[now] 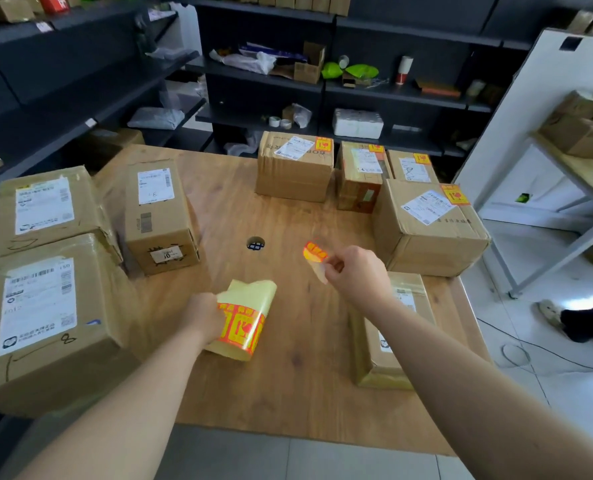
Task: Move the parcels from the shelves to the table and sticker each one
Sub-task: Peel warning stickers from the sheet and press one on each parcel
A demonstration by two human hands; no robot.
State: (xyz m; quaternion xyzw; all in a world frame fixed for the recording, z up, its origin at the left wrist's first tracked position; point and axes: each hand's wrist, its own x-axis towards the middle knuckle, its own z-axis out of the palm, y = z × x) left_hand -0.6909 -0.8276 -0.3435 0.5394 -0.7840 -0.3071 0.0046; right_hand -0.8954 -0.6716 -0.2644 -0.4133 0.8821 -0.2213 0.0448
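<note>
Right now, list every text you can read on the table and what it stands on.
"10": front label of the upright box.
"3": handwritten, same box's top label.
"8": handwritten on the nearest left box.
Shipping labels, sticker sheet and peeled sticker: print too blurred to read.

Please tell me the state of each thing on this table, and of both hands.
left hand, grips the sticker sheet.
right hand, pinches one peeled sticker above the table.
sticker sheet, curled, top part bare.
four far parcels, each stickered.
three left parcels, no orange sticker showing.
near parcel, partly covered, no sticker seen.
</note>
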